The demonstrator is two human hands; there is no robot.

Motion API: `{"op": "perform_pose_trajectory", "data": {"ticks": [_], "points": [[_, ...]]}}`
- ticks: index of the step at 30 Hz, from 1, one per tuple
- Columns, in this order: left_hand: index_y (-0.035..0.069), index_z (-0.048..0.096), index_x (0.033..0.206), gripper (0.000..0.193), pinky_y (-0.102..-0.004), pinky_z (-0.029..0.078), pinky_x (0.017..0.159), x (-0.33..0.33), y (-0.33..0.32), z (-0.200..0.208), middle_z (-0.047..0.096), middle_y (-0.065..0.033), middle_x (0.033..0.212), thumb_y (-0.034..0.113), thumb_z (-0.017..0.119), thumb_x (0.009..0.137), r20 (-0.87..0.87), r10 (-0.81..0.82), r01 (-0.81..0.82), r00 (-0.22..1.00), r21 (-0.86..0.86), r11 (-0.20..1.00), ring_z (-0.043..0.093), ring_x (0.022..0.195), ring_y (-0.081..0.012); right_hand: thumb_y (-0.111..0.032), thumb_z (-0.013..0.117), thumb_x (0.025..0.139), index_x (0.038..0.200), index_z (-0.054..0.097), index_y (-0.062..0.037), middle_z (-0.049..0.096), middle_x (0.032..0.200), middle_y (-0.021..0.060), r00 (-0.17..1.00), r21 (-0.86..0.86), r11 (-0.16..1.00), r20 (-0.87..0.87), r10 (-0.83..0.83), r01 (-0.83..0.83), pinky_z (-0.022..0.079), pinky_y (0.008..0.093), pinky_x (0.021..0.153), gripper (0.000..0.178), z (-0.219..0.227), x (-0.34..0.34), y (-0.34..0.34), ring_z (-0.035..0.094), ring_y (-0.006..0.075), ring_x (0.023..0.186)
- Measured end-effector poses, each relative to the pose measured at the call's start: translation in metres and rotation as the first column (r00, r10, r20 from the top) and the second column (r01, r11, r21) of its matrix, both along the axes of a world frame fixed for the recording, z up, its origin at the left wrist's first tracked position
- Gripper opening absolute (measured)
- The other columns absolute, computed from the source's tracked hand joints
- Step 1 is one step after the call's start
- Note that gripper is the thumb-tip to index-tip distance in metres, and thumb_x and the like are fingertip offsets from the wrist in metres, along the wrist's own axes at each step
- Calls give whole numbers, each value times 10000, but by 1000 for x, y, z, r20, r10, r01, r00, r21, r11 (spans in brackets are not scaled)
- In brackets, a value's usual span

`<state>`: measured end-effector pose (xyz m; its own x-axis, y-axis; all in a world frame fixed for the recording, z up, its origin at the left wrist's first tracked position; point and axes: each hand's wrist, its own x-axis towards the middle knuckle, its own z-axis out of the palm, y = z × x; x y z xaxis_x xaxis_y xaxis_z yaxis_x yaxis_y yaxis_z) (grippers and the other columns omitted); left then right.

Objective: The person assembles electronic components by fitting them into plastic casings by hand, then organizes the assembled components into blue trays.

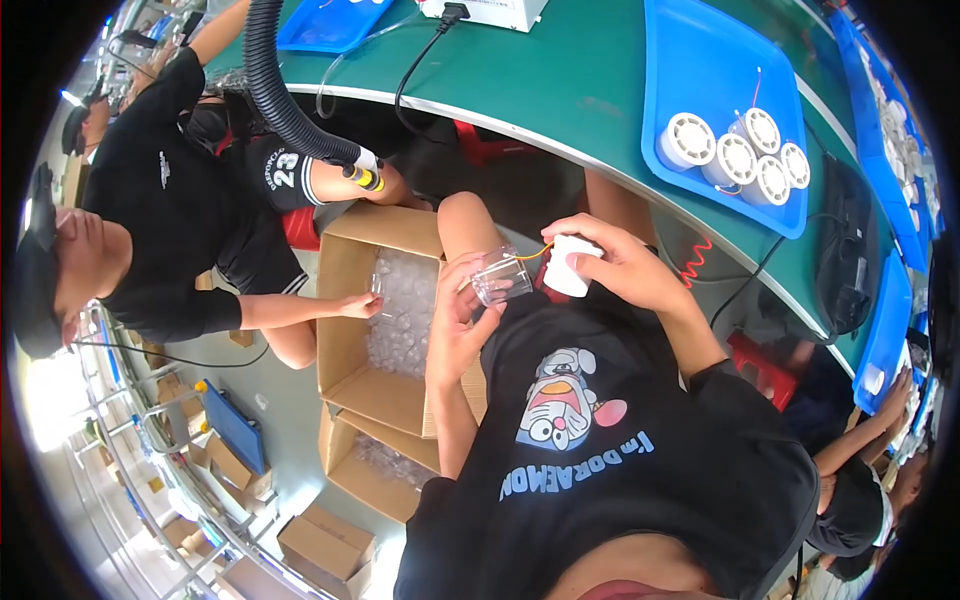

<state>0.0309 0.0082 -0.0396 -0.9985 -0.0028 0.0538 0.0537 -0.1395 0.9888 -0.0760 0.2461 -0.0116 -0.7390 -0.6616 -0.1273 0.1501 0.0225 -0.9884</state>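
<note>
Over my lap, my left hand (462,318) grips a clear plastic cup-like cover (502,277) between thumb and fingers. To its right my right hand (625,266) is closed on a white round plastic housing (570,267), held on its side. A thin yellow-orange wire (530,256) runs from the housing toward the clear cover. Whether the wire enters the cover I cannot tell. The two parts are close together but apart.
A blue tray (690,60) with several white vented round units (737,158) lies on the green table (580,70). Cardboard boxes (340,300) of clear plastic parts stand at my left, where a co-worker's hand (362,305) reaches in. A black hose (275,100) hangs above.
</note>
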Motion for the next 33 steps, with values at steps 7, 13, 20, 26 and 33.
{"op": "perform_pose_trajectory", "data": {"ticks": [7, 13, 20, 26, 33], "points": [[80, 360, 1390, 641, -362, 491, 951, -4, 21, 3, 354, -143, 1424, -123, 597, 831, 35, -35, 32, 999, 91, 995, 504, 1214, -240, -40, 551, 930, 1285, 545, -23, 574, 1206, 68, 995, -75, 997, 103, 2, 6, 433, 309, 981, 356, -5, 1, 1, 544, 150, 1127], [57, 355, 1412, 627, -357, 458, 988, -10, 34, 5, 350, -128, 1439, -64, 632, 863, 81, 12, -17, 997, 60, 998, 512, 1229, -233, -30, 565, 924, 1302, 525, 8, 546, 1250, 90, 986, -241, 962, 135, -98, 129, 413, 339, 1019, 383, -1, 7, 3, 526, 179, 1176], [25, 338, 1439, 697, -380, 420, 1041, -10, 41, 20, 374, -134, 1421, -80, 657, 829, 80, 19, -21, 997, 29, 999, 487, 1274, -258, 23, 597, 881, 1406, 443, -15, 438, 1313, 107, 996, -268, 962, 85, -37, 59, 401, 325, 1045, 549, 5, 8, 11, 490, 212, 1233], [10, 391, 1404, 714, -392, 407, 1061, 0, 38, 37, 382, -158, 1429, -112, 690, 767, -29, 83, -83, 996, -2, 997, 487, 1279, -284, 9, 710, 813, 1394, 460, 12, 484, 1365, 154, 997, -255, 965, 55, -47, 60, 425, 385, 1071, 633, 24, 14, 14, 482, 253, 1297], [50, 436, 1373, 724, -403, 425, 1049, 7, 44, 47, 373, -182, 1419, -94, 741, 733, -111, 31, -28, 993, 24, 999, 479, 1267, -276, 3, 812, 707, 1374, 478, 20, 488, 1411, 187, 997, -186, 981, -63, 46, -57, 439, 411, 1073, 747, 26, 22, 11, 502, 292, 1301]]}}
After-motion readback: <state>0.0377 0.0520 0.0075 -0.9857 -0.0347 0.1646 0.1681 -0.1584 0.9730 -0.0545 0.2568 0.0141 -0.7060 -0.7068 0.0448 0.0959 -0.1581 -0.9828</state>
